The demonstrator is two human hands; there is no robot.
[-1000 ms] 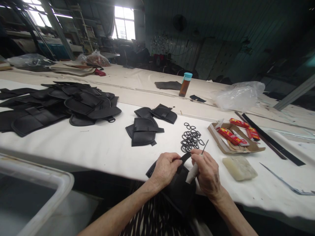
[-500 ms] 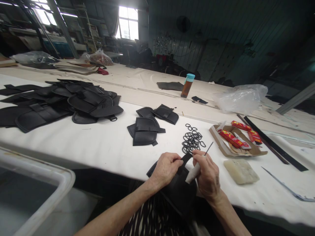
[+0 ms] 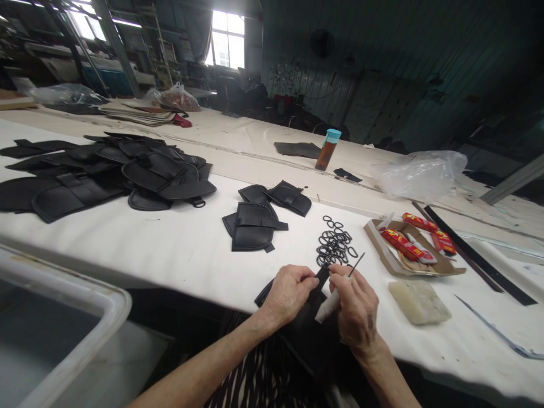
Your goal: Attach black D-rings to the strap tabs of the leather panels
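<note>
My left hand [image 3: 287, 296] is closed, with thumb and fingers pinching the strap [image 3: 318, 284] of a black leather piece [image 3: 306, 335] at the table's front edge. In my right hand [image 3: 357, 309] lies an awl [image 3: 326, 309] with a pale handle pointing down to the left; its thin metal shaft sticks up past the fingers. The right fingertips also meet the strap's upper end; whether they pinch something small there is hidden. Just beyond both hands sits a heap of black D-shaped rings [image 3: 334, 245].
Finished-looking black leather pieces [image 3: 255, 226] lie mid-table, with a larger pile [image 3: 165, 175] at left. On the right are a cardboard box [image 3: 385, 258] with red packets, a yellowish block [image 3: 420, 302] and a pointed metal tool [image 3: 495, 328]. A bottle [image 3: 328, 150] stands farther back.
The right hand and awl have shifted slightly left and turned a little. The strap end between the hands appears straighter. The whole view has moved slightly.
</note>
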